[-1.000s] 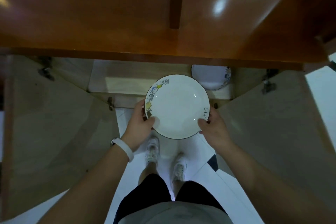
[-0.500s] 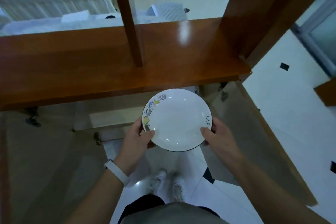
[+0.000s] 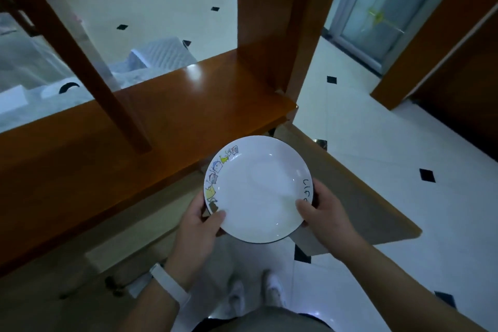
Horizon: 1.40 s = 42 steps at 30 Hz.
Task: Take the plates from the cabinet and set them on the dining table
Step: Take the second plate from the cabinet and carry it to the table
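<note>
Dark hand-drawn letters run along the right rim of the plate (image 3: pixel 258 188), reading "LIF". The next letter is partly covered by the thumb of the right hand (image 3: pixel 327 213).

Your fingers: on your left hand (image 3: pixel 199 224) and right hand (image 3: pixel 326 213) they go under the plate (image 3: pixel 258 188), so only your thumbs show.
Plate words: your right thumb covers the last letters.
Inside the cabinet (image 3: pixel 358 197): hidden under the counter (image 3: pixel 161 116).
Your shoes (image 3: pixel 273 290): blurry.
Your arms: cut off at the bottom edge.
</note>
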Available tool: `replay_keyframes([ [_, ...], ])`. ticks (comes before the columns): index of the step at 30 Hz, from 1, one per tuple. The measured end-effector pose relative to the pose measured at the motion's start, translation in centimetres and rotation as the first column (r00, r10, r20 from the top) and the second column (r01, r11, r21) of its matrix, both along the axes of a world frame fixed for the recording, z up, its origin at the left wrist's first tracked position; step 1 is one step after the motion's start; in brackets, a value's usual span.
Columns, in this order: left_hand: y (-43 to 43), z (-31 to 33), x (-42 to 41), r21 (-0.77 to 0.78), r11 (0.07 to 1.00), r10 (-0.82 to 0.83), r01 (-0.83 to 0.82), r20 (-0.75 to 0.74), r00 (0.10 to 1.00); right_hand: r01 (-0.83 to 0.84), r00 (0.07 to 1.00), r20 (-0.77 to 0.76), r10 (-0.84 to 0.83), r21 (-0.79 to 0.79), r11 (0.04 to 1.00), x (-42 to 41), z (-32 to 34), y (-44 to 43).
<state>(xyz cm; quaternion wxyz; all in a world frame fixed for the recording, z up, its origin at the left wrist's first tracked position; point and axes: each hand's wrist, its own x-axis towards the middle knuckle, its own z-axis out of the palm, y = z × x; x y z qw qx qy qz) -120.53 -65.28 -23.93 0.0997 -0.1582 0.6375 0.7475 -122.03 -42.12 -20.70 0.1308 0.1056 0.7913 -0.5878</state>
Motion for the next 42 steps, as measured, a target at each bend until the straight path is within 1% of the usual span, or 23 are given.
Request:
replay_keyframes([
  [2,0.3,0.2,-0.9,0.017,0.998,-0.061,0.061,-0.014,0.998,0.058,0.998,-0.021,-0.058,-0.021,0.998,0.7,0.6,0.4],
  [8,3.0,1.4,-2.9,0.089,0.961,-0.257,0.263,-0.071,0.964,0.265,0.962,-0.058,-0.265,-0.005,0.964,3.8,1.6,2.9],
  [11,5.4,2.3,-3.5,0.111,0.927,-0.347,0.358,-0.109,0.932,0.363,0.927,-0.092,-0.364,-0.023,0.931,5.7,2.5,4.5],
  [15,9.3,3.9,-3.3,0.092,0.863,-0.483,0.498,-0.143,0.864,0.491,0.863,-0.116,-0.492,-0.041,0.870,8.5,3.5,7.2],
  [19,14.0,5.1,-2.6,0.118,0.810,-0.554,0.575,-0.173,0.815,0.585,0.796,-0.137,-0.589,-0.076,0.808,11.6,4.1,10.7],
  [24,22.0,6.7,-0.6,0.086,0.733,-0.648,0.674,-0.208,0.732,0.698,0.693,-0.163,-0.702,-0.090,0.710,16.2,4.4,16.2],
  [28,29.5,8.4,2.4,0.033,0.648,-0.731,0.761,-0.254,0.633,0.780,0.590,-0.188,-0.785,-0.116,0.615,20.8,5.2,21.7],
  [34,40.6,9.6,7.2,-0.058,0.490,-0.856,0.870,-0.223,0.467,0.871,0.436,-0.212,-0.875,-0.146,0.469,28.0,5.2,30.1],
  [38,47.5,9.9,11.1,-0.067,0.396,-0.902,0.916,-0.215,0.374,0.915,0.327,-0.190,-0.926,-0.181,0.361,32.9,5.3,34.8],
  [42,53.5,10.2,15.6,-0.055,0.304,-0.935,0.951,-0.207,0.287,0.950,0.229,-0.188,-0.955,-0.173,0.261,38.2,5.3,38.6],
])
